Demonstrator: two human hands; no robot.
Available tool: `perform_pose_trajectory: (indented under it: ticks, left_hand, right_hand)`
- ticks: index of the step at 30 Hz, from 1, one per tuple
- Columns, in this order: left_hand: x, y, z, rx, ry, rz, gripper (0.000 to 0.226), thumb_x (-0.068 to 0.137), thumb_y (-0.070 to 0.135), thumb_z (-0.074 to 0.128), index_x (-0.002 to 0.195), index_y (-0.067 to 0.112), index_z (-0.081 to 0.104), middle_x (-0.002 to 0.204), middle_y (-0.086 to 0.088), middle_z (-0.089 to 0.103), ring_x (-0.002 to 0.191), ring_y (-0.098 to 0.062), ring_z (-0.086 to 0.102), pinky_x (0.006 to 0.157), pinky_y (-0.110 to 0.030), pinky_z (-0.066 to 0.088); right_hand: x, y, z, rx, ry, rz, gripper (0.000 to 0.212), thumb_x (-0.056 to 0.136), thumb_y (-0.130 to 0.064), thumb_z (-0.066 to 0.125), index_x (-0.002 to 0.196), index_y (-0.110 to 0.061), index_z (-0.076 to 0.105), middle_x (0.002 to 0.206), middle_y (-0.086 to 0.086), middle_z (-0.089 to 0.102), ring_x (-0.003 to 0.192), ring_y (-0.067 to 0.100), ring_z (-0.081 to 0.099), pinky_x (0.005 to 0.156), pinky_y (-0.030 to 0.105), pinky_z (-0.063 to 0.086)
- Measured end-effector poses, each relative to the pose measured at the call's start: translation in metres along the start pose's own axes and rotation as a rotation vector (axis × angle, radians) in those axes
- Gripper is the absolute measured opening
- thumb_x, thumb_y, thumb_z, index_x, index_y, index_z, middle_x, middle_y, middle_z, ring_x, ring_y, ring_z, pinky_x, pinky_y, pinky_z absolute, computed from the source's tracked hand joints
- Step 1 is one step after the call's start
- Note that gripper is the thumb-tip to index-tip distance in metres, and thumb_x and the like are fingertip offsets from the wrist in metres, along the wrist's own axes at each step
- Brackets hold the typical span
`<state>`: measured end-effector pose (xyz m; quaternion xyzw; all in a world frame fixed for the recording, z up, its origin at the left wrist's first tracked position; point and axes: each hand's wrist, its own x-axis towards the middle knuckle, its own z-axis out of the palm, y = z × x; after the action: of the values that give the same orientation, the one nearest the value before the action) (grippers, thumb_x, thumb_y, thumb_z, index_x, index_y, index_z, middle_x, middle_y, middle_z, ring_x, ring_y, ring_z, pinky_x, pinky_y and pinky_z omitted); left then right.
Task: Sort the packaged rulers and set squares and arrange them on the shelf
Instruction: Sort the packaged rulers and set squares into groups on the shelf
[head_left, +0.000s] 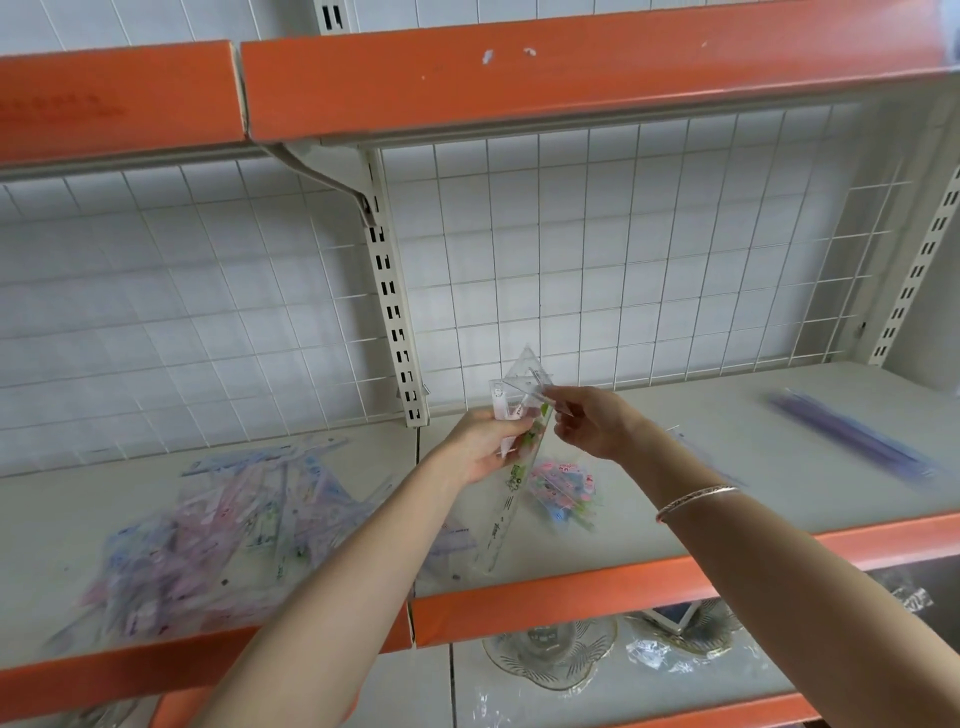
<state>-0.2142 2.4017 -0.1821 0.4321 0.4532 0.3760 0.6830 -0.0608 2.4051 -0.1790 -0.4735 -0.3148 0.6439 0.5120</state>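
Packaged rulers and set squares (223, 525), in clear bags with pink, blue and purple bits, lie in a big mixed heap on the left part of the grey shelf with the orange front edge (571, 597). We think this heap is not sorted yet, so most of the job is left to do.

A little further in, over the middle of the shelf, our left hand (483, 449) has its fingers curled round a clear pack with a long see-through ruler (506, 504) that hangs down. Our right hand (592, 423) pinches a clear three-cornered set square (525, 371) that sticks up at the top of that pack. We cannot tell if the set square is in the same bag or loose.

Just behind the hands lies a small pile of pink and blue packs (563, 483). Far off to the right, well apart from it, lie some long purple packs (852, 439), too blurred to count. We think these two spots are sorted groups that have been started. At the very back stands the white wire grid (623, 249).
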Motion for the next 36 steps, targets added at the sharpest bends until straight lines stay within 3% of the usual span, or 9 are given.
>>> perform_pose_trajectory:
  ticks: [4,9,14,20,22,25,27,31,36]
  left_hand:
    - [0.001,0.002,0.005,0.106,-0.003,-0.015,0.019,0.087,0.0,0.063,0.106,0.002,0.065,0.079,-0.005,0.067,0.047,-0.007,0.059,0.053,-0.017,0.049]
    - [0.003,0.007,0.008,0.255,-0.001,-0.012,0.044,0.082,-0.007,0.068,0.122,0.006,0.055,0.089,-0.01,0.066,0.069,-0.015,0.063,0.058,-0.019,0.052]
    - [0.016,0.004,-0.01,0.52,0.294,0.064,0.048,0.077,-0.009,0.07,0.12,0.005,0.056,0.081,-0.01,0.061,0.062,-0.016,0.058,0.06,-0.023,0.052]
    - [0.031,0.007,-0.022,0.182,0.465,0.203,0.036,0.083,-0.009,0.064,0.119,-0.004,0.06,0.081,-0.012,0.064,0.061,-0.016,0.059,0.06,-0.021,0.053]
    - [0.033,0.007,-0.018,0.071,0.47,0.226,0.036,0.083,-0.009,0.064,0.118,-0.002,0.06,0.094,-0.018,0.065,0.064,-0.017,0.061,0.06,-0.018,0.055]
    - [0.035,0.006,-0.01,-0.074,0.466,0.232,0.044,0.083,-0.011,0.065,0.124,0.001,0.056,0.109,-0.023,0.062,0.068,-0.018,0.062,0.071,-0.024,0.058]
    - [0.035,0.005,-0.004,-0.135,0.444,0.228,0.046,0.083,-0.012,0.063,0.126,0.002,0.055,0.101,-0.019,0.063,0.071,-0.018,0.063,0.08,-0.029,0.055]
    - [0.036,0.004,0.004,-0.166,0.411,0.225,0.044,0.082,-0.014,0.063,0.122,0.003,0.056,0.094,-0.017,0.064,0.072,-0.019,0.065,0.08,-0.029,0.053]
    - [0.039,0.003,0.021,-0.139,0.412,0.227,0.038,0.083,-0.013,0.063,0.114,0.006,0.055,0.101,-0.022,0.064,0.071,-0.019,0.066,0.062,-0.024,0.058]
  right_hand:
    - [0.008,-0.002,-0.005,-0.059,0.034,0.004,0.005,0.083,-0.006,0.067,0.087,-0.008,0.065,0.065,-0.002,0.047,0.058,0.009,0.041,0.054,0.02,0.037]
    - [0.012,-0.006,-0.011,0.111,0.123,-0.123,0.008,0.089,-0.002,0.058,0.086,-0.007,0.063,0.078,0.004,0.063,0.072,0.015,0.059,0.067,0.024,0.046]
    - [0.014,-0.007,-0.027,0.144,0.24,-0.165,0.008,0.089,0.0,0.059,0.081,-0.003,0.06,0.06,0.005,0.065,0.064,0.016,0.058,0.061,0.022,0.05]
    - [0.01,0.012,-0.038,-0.343,0.178,0.013,0.011,0.083,0.006,0.062,0.078,-0.003,0.065,0.056,0.005,0.065,0.051,0.013,0.055,0.049,0.02,0.04]
    - [0.009,0.019,-0.038,-0.551,0.169,-0.009,0.013,0.078,0.007,0.065,0.076,-0.006,0.066,0.054,0.003,0.064,0.049,0.011,0.05,0.047,0.019,0.035]
    - [0.008,0.027,-0.037,-0.81,0.213,-0.072,0.008,0.073,-0.001,0.074,0.079,-0.006,0.072,0.062,0.004,0.059,0.054,0.011,0.045,0.045,0.018,0.034]
    - [0.006,0.031,-0.038,-0.93,0.211,-0.094,0.014,0.074,-0.007,0.077,0.087,-0.007,0.073,0.071,0.004,0.063,0.06,0.009,0.049,0.048,0.019,0.036]
    - [0.007,0.033,-0.043,-0.949,0.235,-0.17,0.015,0.079,-0.012,0.073,0.092,-0.006,0.07,0.078,0.005,0.064,0.061,0.008,0.05,0.051,0.019,0.036]
    - [-0.001,0.015,-0.045,-0.593,0.149,-0.23,0.019,0.09,-0.019,0.061,0.094,-0.002,0.068,0.074,0.004,0.064,0.056,0.011,0.051,0.046,0.015,0.036]
